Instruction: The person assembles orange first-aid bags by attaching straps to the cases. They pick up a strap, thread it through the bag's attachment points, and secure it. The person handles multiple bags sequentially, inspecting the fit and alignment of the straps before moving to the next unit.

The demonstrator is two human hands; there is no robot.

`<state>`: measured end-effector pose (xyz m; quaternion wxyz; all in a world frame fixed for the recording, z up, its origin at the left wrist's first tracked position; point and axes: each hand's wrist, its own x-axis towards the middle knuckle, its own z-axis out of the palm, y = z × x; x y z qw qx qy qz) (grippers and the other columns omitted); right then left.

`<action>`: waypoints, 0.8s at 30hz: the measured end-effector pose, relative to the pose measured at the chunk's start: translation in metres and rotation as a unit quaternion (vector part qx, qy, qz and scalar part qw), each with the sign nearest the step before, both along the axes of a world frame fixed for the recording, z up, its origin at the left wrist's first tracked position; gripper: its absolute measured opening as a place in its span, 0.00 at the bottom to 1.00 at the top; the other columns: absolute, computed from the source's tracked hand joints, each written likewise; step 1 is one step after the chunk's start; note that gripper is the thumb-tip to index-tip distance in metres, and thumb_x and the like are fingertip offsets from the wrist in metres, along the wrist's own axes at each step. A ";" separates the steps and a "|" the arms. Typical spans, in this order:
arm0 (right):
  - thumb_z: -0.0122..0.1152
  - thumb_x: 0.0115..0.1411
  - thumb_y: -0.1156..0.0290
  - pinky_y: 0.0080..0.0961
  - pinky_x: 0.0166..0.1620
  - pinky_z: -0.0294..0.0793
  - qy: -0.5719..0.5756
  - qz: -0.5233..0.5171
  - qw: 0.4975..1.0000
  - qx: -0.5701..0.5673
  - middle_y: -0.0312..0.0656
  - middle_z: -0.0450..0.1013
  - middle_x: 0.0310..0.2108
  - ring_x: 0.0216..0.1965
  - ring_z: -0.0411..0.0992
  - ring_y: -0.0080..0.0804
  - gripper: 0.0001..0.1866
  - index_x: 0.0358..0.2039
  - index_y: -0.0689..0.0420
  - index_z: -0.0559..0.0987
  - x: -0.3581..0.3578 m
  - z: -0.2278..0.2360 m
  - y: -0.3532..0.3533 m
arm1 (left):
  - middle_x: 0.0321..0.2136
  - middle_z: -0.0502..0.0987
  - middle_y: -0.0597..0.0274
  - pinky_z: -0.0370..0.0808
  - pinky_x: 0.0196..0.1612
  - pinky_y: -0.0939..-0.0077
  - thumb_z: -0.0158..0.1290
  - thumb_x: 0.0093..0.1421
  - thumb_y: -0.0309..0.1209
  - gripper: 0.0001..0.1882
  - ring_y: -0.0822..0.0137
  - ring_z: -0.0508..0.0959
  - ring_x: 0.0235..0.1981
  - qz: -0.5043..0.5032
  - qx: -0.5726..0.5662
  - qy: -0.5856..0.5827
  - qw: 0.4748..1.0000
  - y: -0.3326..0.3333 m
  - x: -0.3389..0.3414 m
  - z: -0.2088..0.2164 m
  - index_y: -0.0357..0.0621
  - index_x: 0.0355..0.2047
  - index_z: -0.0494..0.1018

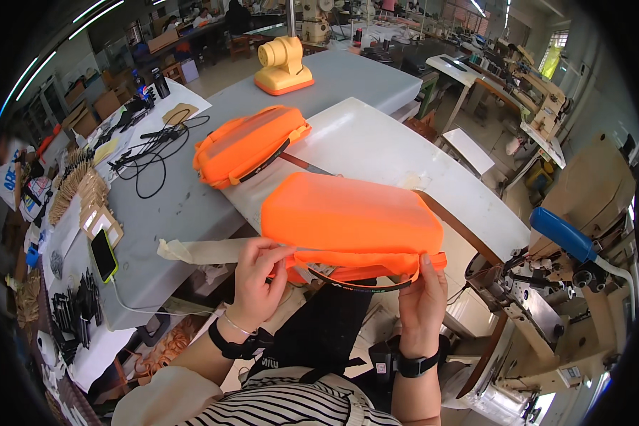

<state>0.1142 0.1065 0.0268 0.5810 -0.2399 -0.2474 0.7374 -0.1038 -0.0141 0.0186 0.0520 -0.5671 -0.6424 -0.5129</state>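
Note:
An orange bag (348, 213) with a rounded, box-like body is held up in front of me, its smooth top facing up. A black strap with printed lettering (362, 287) loops along its near lower edge. My left hand (259, 284) is closed, pinching the fabric at the bag's near left corner. At the near right corner my right hand (424, 305) grips the edge, thumb upward. Some fingertips are hidden behind the fabric. A second orange bag (252, 145) lies on the table beyond, to the left. A pale cloth strip (199, 251) lies left of my left hand.
A grey table (213, 113) and a white tabletop (405, 145) extend ahead. A yellow machine base (284, 67) stands at the back. Black cables (153, 153), a phone (104, 255) and black parts (78, 312) lie left. A sewing machine (575, 312) and blue-handled tool (562, 233) are right.

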 end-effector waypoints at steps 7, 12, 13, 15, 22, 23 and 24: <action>0.57 0.63 0.72 0.22 0.42 0.74 -0.036 -0.030 0.999 0.014 0.39 0.75 0.42 0.41 0.74 0.26 0.09 0.43 0.59 0.75 -0.003 0.007 0.000 | 0.31 0.71 0.62 0.63 0.38 0.67 0.61 0.48 0.26 0.11 0.59 0.71 0.34 0.000 -0.003 0.083 0.997 0.003 -0.006 0.016 0.46 0.32 0.73; 0.56 0.64 0.72 0.19 0.34 0.71 -0.042 0.000 0.999 0.030 0.37 0.76 0.38 0.35 0.74 0.22 0.07 0.41 0.58 0.75 0.000 0.007 0.003 | 0.29 0.71 0.64 0.61 0.37 0.68 0.63 0.47 0.28 0.11 0.62 0.70 0.32 0.020 -0.005 0.124 0.992 0.010 -0.010 0.018 0.46 0.32 0.74; 0.56 0.64 0.72 0.18 0.32 0.71 -0.040 0.000 0.999 0.036 0.37 0.76 0.38 0.33 0.74 0.22 0.07 0.41 0.58 0.75 -0.002 0.010 0.003 | 0.29 0.71 0.63 0.61 0.37 0.69 0.63 0.47 0.27 0.11 0.62 0.70 0.32 0.022 -0.001 0.125 0.992 0.011 -0.011 0.020 0.45 0.31 0.75; 0.56 0.64 0.71 0.18 0.32 0.70 -0.038 -0.024 0.999 0.021 0.36 0.76 0.37 0.33 0.74 0.22 0.06 0.40 0.57 0.75 -0.007 0.019 0.001 | 0.28 0.71 0.63 0.62 0.37 0.69 0.64 0.46 0.27 0.12 0.62 0.69 0.32 0.019 0.001 0.128 0.992 0.012 -0.012 0.025 0.45 0.32 0.76; 0.55 0.64 0.71 0.16 0.31 0.69 -0.032 -0.024 0.999 0.027 0.36 0.76 0.38 0.33 0.73 0.21 0.07 0.42 0.57 0.76 -0.004 0.017 0.008 | 0.27 0.71 0.68 0.59 0.40 0.68 0.62 0.49 0.30 0.11 0.65 0.69 0.31 0.013 -0.053 0.147 0.988 0.014 -0.009 0.027 0.47 0.34 0.77; 0.55 0.64 0.71 0.17 0.32 0.69 -0.030 -0.024 0.999 0.022 0.37 0.76 0.38 0.33 0.74 0.21 0.07 0.42 0.57 0.76 -0.005 0.019 0.008 | 0.27 0.71 0.68 0.58 0.40 0.68 0.62 0.50 0.32 0.11 0.66 0.68 0.31 0.021 -0.053 0.153 0.987 0.015 -0.009 0.026 0.48 0.35 0.77; 0.55 0.64 0.71 0.17 0.32 0.69 -0.028 -0.025 0.999 0.017 0.37 0.76 0.38 0.34 0.74 0.22 0.07 0.42 0.58 0.76 -0.006 0.020 0.008 | 0.27 0.71 0.68 0.58 0.40 0.68 0.62 0.49 0.30 0.11 0.65 0.68 0.31 0.029 -0.047 0.148 0.987 0.016 -0.008 0.026 0.48 0.35 0.77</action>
